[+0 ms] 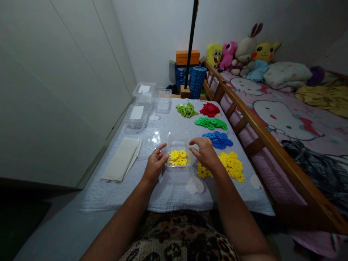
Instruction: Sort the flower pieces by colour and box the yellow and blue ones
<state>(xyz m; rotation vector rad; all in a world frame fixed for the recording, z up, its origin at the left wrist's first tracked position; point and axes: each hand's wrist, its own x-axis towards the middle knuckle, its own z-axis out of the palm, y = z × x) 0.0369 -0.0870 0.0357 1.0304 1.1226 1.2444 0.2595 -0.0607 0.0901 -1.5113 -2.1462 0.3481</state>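
Observation:
A clear plastic container (pixel 178 139) stands on the cloth in front of me, with several yellow flower-shaped discs (pixel 178 157) lying inside it. At its left side is my left hand (pixel 157 161), thumb and forefinger apart, the thumb close against the container's edge; whether it presses on the wall I cannot tell. My right hand (pixel 204 150) hovers by the right rim with bent fingers and a gap between thumb and forefinger, nothing visible in it. Under and beyond my right wrist spreads a pile of yellow discs (pixel 232 165), partly covered by the forearm.
Piles of blue (pixel 218 140), green (pixel 210 123), red (pixel 210 109) and light green pieces (pixel 186 110) lie along the right. A clear lid (pixel 149 142), folded cloth (pixel 121 159) and more clear containers (pixel 136 114) occupy the left. A wooden bed rail (pixel 252 132) borders the table.

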